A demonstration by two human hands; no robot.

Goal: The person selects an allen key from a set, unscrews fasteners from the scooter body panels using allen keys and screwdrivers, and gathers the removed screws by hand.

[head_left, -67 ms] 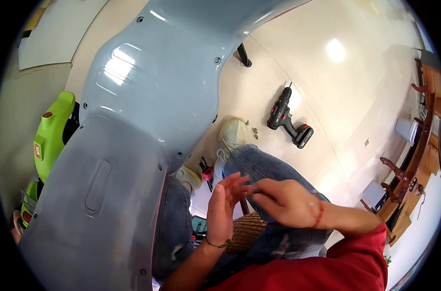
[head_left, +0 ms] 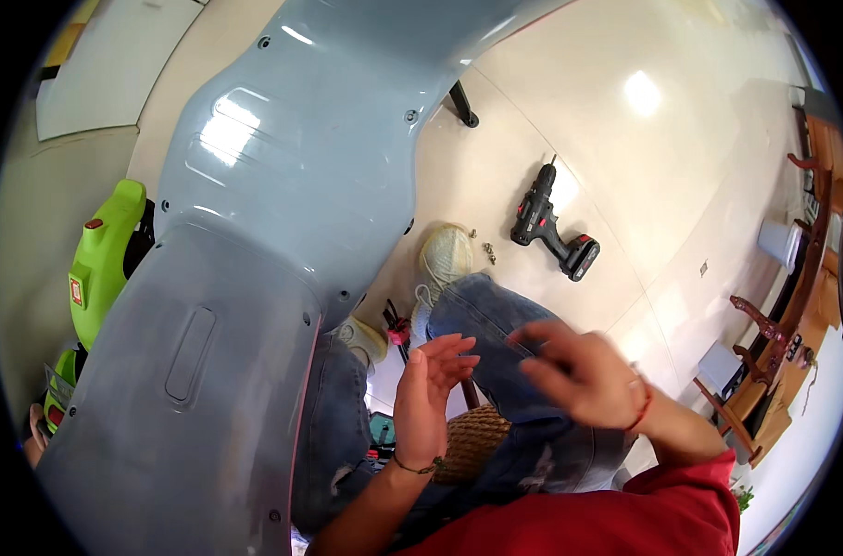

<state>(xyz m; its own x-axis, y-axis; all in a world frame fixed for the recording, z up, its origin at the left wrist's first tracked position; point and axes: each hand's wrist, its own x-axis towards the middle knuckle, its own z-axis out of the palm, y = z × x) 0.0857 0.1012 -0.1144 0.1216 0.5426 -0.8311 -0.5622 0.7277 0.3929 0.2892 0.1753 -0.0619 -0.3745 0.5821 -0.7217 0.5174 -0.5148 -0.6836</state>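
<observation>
Since the earlier frame, the right hand [head_left: 577, 372] drew slightly away from the left hand [head_left: 425, 397]. Both hands were empty, fingers loosely spread, above the jeans-clad knees. Grey scooter panel [head_left: 255, 232] stood just left; cordless drill [head_left: 551, 225] lay on the floor [head_left: 681, 167], well apart.

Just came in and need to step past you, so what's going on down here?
A person in a red top and blue jeans sits with both bare hands raised over their lap, holding nothing. The left hand is open, palm up-edge, and the right hand hovers beside it, blurred. A large glossy grey-blue moulded plastic body panel leans across their left side. On the cream tiled floor ahead lie a black and red cordless drill and a few small loose screws near a pale knitted shoe.
</observation>
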